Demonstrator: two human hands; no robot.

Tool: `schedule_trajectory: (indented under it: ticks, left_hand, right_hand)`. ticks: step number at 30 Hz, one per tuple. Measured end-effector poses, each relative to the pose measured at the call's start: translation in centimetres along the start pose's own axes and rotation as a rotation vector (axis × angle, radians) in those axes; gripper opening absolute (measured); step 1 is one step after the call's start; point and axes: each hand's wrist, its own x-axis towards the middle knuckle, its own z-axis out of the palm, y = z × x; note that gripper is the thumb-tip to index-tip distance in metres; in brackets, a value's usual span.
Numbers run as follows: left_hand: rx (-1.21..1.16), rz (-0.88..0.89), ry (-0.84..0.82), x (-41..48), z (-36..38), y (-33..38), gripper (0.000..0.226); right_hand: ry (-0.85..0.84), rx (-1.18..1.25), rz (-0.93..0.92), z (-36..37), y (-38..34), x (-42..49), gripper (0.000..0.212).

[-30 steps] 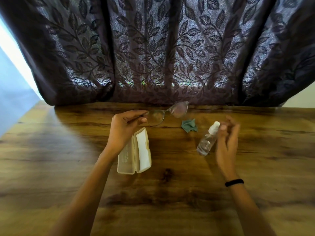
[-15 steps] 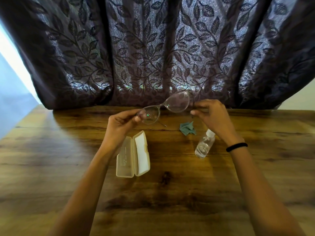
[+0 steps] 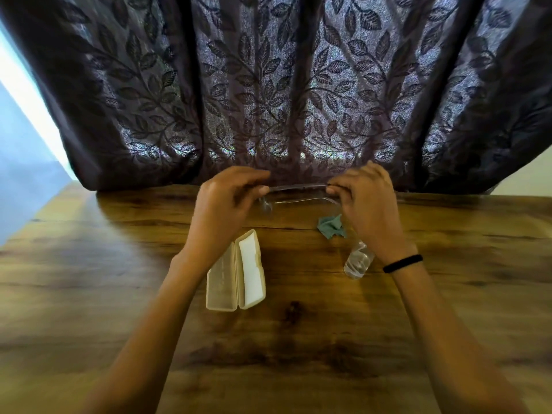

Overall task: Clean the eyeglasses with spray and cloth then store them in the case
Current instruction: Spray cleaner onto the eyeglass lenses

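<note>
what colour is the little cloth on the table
Teal green; the cloth shows best in the head view.

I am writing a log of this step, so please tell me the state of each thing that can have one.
Thin clear-framed eyeglasses: lifted, pinched at both ends.
Beige hard plastic case: open, empty, lying flat.
Small teal cloth: crumpled, untouched.
Clear plastic spray bottle: untouched, top hidden behind the right wrist.
Left hand: pinches the eyeglasses.
Right hand: pinches the eyeglasses.

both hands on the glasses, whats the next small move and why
Probably free the right hand and take the cloth beside it: that hand left the spray bottle a second ago, and the left hand already pinches the eyeglasses.
</note>
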Motion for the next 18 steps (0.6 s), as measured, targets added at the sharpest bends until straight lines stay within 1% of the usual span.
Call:
schedule_trajectory:
  ticks: [1,3,7,11,14,16,18]
  left_hand:
    - [0.07,0.03,-0.052,0.3,0.1,0.5,0.024]
    - [0.172,0.03,-0.138,0.5,0.6,1.0,0.025]
    - [0.281,-0.011,-0.224,0.5,1.1,0.7,0.022]
    - [0.319,-0.019,-0.231,0.1,1.0,0.1,0.02]
    - [0.317,-0.011,-0.185,-0.1,1.1,-0.3,0.018]
    - [0.316,-0.007,-0.156,-0.3,1.2,-0.7,0.018]
    - [0.296,-0.02,-0.122,-0.6,1.4,-1.0,0.024]
  right_hand:
    - [-0.001,-0.014,-0.005,0.0,-0.2,0.0,0.015]
    - [-0.004,-0.032,-0.016,0.0,-0.6,-0.1,0.016]
    - [0.015,-0.027,-0.027,-0.2,-0.9,-0.2,0.015]
    - [0.042,-0.013,-0.052,-0.4,-1.0,-0.3,0.013]
    - [0.059,0.022,-0.068,-0.5,-1.3,-0.3,0.012]
    - [0.069,0.077,-0.062,-0.5,-1.4,-0.4,0.012]
    - [0.076,0.168,-0.041,-0.7,-1.5,-0.5,0.017]
